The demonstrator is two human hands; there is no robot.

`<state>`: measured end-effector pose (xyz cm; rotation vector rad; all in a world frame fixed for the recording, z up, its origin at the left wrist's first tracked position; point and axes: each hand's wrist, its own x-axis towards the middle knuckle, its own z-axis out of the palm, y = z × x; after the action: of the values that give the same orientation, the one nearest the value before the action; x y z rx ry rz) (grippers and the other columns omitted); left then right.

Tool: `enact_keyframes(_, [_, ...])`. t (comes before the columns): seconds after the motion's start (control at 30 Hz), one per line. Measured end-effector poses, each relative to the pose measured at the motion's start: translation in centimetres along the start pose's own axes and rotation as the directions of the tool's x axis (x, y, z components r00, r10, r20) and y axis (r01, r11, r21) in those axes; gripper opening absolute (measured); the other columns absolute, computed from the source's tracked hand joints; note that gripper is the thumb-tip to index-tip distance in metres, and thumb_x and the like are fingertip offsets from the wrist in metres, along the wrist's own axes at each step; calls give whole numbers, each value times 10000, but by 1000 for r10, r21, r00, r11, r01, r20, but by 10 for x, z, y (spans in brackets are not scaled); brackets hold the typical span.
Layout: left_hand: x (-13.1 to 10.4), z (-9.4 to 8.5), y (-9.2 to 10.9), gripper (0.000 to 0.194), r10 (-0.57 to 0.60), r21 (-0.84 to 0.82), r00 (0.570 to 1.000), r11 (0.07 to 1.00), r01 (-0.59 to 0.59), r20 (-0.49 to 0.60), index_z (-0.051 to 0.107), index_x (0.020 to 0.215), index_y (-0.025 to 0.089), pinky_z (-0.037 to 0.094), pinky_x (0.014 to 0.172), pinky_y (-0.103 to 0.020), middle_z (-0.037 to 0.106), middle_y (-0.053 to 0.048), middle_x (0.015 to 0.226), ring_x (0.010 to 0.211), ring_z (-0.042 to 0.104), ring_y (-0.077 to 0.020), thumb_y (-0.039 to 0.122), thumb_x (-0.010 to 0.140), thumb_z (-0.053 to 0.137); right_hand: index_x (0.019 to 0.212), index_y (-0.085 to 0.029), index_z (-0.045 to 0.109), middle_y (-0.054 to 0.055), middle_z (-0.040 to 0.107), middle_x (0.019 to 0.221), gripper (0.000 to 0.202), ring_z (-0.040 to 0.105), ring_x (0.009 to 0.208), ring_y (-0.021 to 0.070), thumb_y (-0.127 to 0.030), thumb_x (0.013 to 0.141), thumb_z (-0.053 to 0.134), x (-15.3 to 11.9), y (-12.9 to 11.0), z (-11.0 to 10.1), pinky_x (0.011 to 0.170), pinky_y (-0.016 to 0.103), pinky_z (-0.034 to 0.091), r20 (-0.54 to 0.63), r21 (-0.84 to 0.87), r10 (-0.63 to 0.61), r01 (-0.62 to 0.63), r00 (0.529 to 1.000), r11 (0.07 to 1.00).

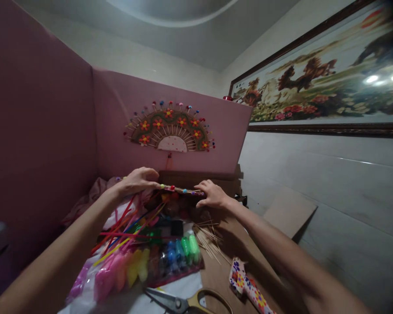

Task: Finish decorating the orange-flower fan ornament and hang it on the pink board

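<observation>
Between my two hands is a narrow strip-like piece (pixel 180 189) with small coloured balls along its edge, seen nearly edge-on. My left hand (pixel 139 181) grips its left end, the fingers curled over it. At the right end, my right hand (pixel 212 194) holds it between thumb and fingers. Beneath lie bright fuzzy sticks (pixel 127 233) and a clear pack of coloured tubes (pixel 180 253). Thin wooden sticks (pixel 209 242) are scattered below my right hand.
Scissors with yellowish handles (pixel 180 303) lie at the front edge, beside a flower-patterned piece (pixel 245 283). A decorated fan (pixel 170 131) hangs on the pink panel (pixel 222 131) behind. A framed horse picture (pixel 314 83) is on the right wall.
</observation>
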<state>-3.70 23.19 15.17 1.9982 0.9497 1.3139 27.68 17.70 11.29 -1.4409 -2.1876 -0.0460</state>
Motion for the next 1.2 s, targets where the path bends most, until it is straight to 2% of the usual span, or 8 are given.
enact_keyframes(0.07, [-6, -5, -4, 352, 115, 346, 990, 929, -135, 77, 727, 742, 260, 472, 805, -332, 727, -51, 851, 914, 635, -289, 274, 408, 836, 1162, -245, 652, 89, 627, 1149, 678, 498, 1088, 273, -376, 533, 865, -1, 5, 16, 897, 388, 430, -28, -64, 0, -2, 1000, 998])
enact_keyframes(0.13, [-11, -6, -7, 280, 159, 642, 971, 728, -239, 180, 718, 883, 262, 421, 894, -374, 720, -55, 985, 1020, 613, -288, 282, 604, 724, 1166, -240, 643, 73, 628, 1141, 557, 491, 1087, 245, -328, 642, 810, 2, 6, 32, 913, 373, 423, -74, -110, 3, -11, 997, 994])
enact_keyframes(0.2, [-14, -6, -10, 251, 147, 792, 957, 538, -288, 248, 697, 958, 251, 406, 888, -373, 716, -56, 1032, 1010, 627, -261, 218, 747, 565, 1114, -243, 665, 58, 644, 1108, 389, 492, 1070, 223, -277, 734, 739, 8, 5, 43, 907, 349, 421, -124, -142, 7, -25, 992, 990])
enact_keyframes(0.3, [-14, -4, -14, 282, 140, 850, 957, 440, -289, 253, 702, 907, 239, 421, 806, -335, 730, -55, 967, 908, 661, -235, 187, 828, 436, 942, -244, 716, 43, 687, 990, 165, 515, 993, 207, -192, 821, 617, 17, 2, 50, 853, 323, 426, -178, -178, 14, -46, 984, 983])
enact_keyframes(0.53, [3, -3, -8, 314, 188, 889, 978, 426, -166, 93, 700, 912, 184, 426, 702, -347, 716, -111, 976, 869, 668, -289, 224, 842, 397, 885, -231, 706, 32, 708, 915, 268, 530, 936, 196, -72, 784, 516, 40, -1, 36, 763, 284, 424, -288, -241, 38, -110, 957, 964])
enact_keyframes(0.8, [33, 2, 14, 281, 219, 875, 976, 470, -115, 10, 702, 898, 212, 424, 667, -296, 717, -72, 994, 914, 660, -263, 273, 840, 434, 921, -260, 706, 18, 706, 906, 243, 558, 910, 183, -145, 806, 525, 57, 6, -5, 716, 261, 434, -392, -253, 102, -214, 914, 944])
enact_keyframes(1.03, [61, 38, 35, 276, 212, 841, 977, 525, -130, 19, 723, 937, 238, 438, 706, -283, 729, -59, 1016, 951, 655, -251, 288, 819, 479, 920, -271, 723, 15, 714, 897, 187, 576, 926, 182, -198, 808, 593, 43, 35, -48, 743, 258, 439, -418, -263, 174, -303, 892, 916])
enact_keyframes(1.2, [73, 69, 37, 268, 198, 803, 979, 573, -162, 56, 734, 939, 257, 446, 729, -272, 737, -46, 1013, 947, 658, -231, 289, 806, 503, 930, -290, 728, 6, 719, 906, 159, 594, 908, 180, -274, 799, 638, 30, 61, -61, 740, 257, 445, -401, -275, 252, -378, 881, 884])
